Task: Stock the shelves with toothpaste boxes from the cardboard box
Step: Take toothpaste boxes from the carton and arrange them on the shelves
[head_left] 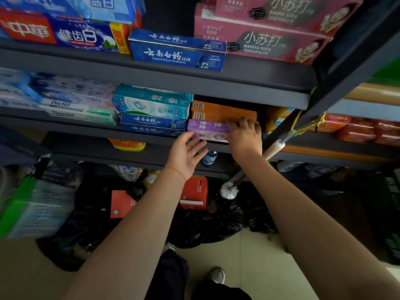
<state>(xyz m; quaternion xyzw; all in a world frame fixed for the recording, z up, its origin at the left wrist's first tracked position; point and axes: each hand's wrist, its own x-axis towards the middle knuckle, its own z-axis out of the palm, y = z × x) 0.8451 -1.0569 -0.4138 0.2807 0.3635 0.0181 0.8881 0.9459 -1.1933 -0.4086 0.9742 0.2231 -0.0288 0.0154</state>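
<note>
A purple toothpaste box [206, 128] lies at the front edge of the middle shelf [151, 135], below two stacked orange boxes [223, 112]. My right hand [245, 137] grips the purple box's right end, fingers curled over its top. Just left of and below the box hovers my left hand [186, 155], fingers spread and relaxed, its fingertips close to the box's left end; contact cannot be told. Blue toothpaste boxes [153, 124] sit to the left of the purple one. No cardboard supply box is identifiable.
The upper shelf carries a blue box [176, 50], pink baking soda boxes [262, 40] and red-blue boxes [65, 33]. Black bags [207, 221], red cartons [194, 193] and a white brush [229, 189] lie on the floor below. A dark upright post [337, 83] stands right.
</note>
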